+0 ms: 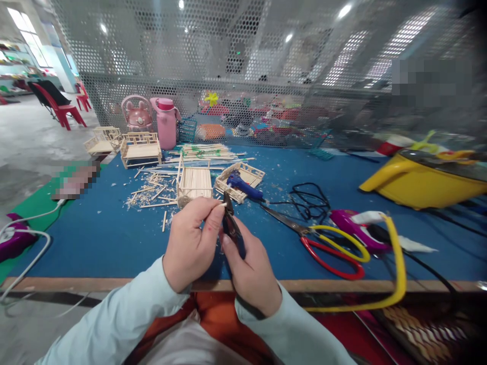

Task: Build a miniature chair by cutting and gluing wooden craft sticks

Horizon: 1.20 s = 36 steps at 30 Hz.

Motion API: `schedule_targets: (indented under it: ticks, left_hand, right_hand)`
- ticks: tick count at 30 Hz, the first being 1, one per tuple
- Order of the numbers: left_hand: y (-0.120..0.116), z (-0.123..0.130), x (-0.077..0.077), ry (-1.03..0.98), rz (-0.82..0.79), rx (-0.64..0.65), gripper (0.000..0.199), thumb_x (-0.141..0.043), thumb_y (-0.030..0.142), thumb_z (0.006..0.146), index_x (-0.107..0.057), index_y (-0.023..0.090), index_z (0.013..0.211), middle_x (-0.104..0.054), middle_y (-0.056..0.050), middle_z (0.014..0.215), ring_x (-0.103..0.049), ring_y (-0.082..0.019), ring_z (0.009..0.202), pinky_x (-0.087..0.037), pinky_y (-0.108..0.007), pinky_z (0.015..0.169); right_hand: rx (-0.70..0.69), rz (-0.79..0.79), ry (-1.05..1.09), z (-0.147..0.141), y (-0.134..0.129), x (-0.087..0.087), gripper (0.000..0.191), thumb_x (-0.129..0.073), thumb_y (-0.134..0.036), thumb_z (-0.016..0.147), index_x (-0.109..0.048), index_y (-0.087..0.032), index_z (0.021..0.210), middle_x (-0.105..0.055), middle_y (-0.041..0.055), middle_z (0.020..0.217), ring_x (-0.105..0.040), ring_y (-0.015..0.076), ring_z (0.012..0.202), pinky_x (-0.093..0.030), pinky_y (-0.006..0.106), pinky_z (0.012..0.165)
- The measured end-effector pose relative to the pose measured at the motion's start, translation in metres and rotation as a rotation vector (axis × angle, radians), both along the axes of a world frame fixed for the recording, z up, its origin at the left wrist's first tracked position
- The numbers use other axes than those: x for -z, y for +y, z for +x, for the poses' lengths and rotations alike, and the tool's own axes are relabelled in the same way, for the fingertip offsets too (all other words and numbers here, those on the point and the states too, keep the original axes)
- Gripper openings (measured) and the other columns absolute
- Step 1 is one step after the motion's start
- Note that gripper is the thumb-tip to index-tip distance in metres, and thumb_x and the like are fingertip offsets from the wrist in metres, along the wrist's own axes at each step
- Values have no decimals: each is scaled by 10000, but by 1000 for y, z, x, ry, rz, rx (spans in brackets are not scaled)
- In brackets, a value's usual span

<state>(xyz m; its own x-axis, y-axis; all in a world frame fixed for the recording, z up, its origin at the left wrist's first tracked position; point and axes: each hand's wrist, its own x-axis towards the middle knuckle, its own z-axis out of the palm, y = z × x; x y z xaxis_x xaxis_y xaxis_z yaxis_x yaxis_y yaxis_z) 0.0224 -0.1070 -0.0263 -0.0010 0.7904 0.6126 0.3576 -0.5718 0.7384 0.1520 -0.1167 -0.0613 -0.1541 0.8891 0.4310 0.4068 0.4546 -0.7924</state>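
My left hand (196, 238) pinches a thin wooden stick (223, 205), whose tip shows past the thumb. Wrapped round dark-handled pliers or cutters (231, 223) is my right hand (253, 266), and the tool's jaws meet the stick's end. Just beyond my hands stands a small model bed (195, 180) built of wooden sticks. To its right, a blue glue gun (243, 185) lies across another stick-built frame (254, 175). Cut stick pieces and shavings (152, 190) are scattered to the left, with a bundle of sticks (205, 151) behind.
Two finished-looking stick models (140, 149) stand at the back left by a pink bottle (166, 124). Large scissors (327, 243) with red and yellow handles lie right, near a purple power strip (359, 230) and black cable (310, 200). A yellow basket (426, 182) sits far right.
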Motion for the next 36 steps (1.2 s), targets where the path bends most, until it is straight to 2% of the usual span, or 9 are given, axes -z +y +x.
schedule_targets:
  ticks: [9, 16, 19, 22, 24, 27, 30, 32, 36]
  left_hand:
    - [-3, -4, -1, 52, -97, 16, 238, -414, 265, 941, -594, 161, 825, -589, -5, 740, -523, -112, 687, -385, -212, 640]
    - [0, -12, 3, -66, -270, -1, 300, -401, 302, 936, -530, 180, 695, -494, 33, 619, -450, -100, 595, -336, -218, 574]
    - [-1, -16, 6, -188, -369, 14, 318, -398, 324, 929, -534, 178, 680, -473, 36, 593, -429, -101, 573, -326, -226, 560]
    - [-1, -17, 9, -248, -417, 77, 324, -398, 347, 929, -540, 178, 691, -471, 36, 591, -421, -101, 572, -325, -226, 563]
    - [-2, -15, 11, -251, -420, 104, 326, -400, 352, 928, -534, 178, 686, -469, 35, 593, -419, -103, 578, -323, -227, 565]
    - [-2, -13, 12, -232, -432, 122, 332, -394, 347, 927, -531, 177, 678, -460, 34, 586, -409, -104, 572, -316, -231, 562]
    - [-3, -13, 14, -214, -446, 136, 330, -394, 346, 926, -532, 175, 679, -459, 32, 596, -412, -106, 586, -316, -233, 574]
    - [-5, -13, 17, -207, -452, 158, 333, -394, 350, 927, -526, 176, 675, -460, 30, 607, -416, -108, 599, -317, -234, 584]
    - [-9, -12, 23, -194, -484, 203, 335, -393, 361, 926, -532, 177, 684, -457, 31, 605, -412, -110, 601, -313, -241, 594]
  right_hand:
    - [-5, 142, -133, 6, 12, -1, 350, -465, -241, 886, -577, -156, 1207, -683, 121, 1157, -654, 229, 1051, -513, 348, 898]
    - [-103, -57, -256, 31, 13, -17, 585, -450, -129, 773, -435, -174, 1355, -604, 102, 1280, -620, 225, 1087, -487, 385, 942]
    - [38, -159, -479, 49, 14, -23, 561, -459, -219, 814, -415, -143, 1369, -577, 130, 1291, -589, 252, 1128, -461, 409, 969]
    - [220, -188, -848, 55, 20, -16, 509, -476, -284, 852, -486, -72, 1314, -593, 206, 1206, -558, 339, 1135, -444, 487, 944]
    - [301, -120, -984, 55, 24, -8, 549, -518, -349, 851, -490, -47, 1309, -609, 228, 1145, -562, 372, 1095, -455, 514, 896]
    - [313, 117, -930, 68, 27, -5, 602, -569, -455, 826, -505, -76, 1290, -589, 208, 1224, -541, 347, 1143, -436, 485, 948]
    - [371, 88, -978, 106, 26, -14, 304, -446, -249, 900, -623, -83, 1084, -664, 184, 1068, -628, 288, 997, -481, 406, 883]
    - [485, -64, -1181, 134, 27, -23, 307, -381, -85, 854, -642, -41, 1009, -679, 223, 947, -658, 320, 887, -498, 418, 781]
    - [433, -246, -1279, 165, 32, -34, 402, -360, 5, 787, -615, -64, 1090, -698, 208, 995, -682, 305, 904, -506, 355, 722]
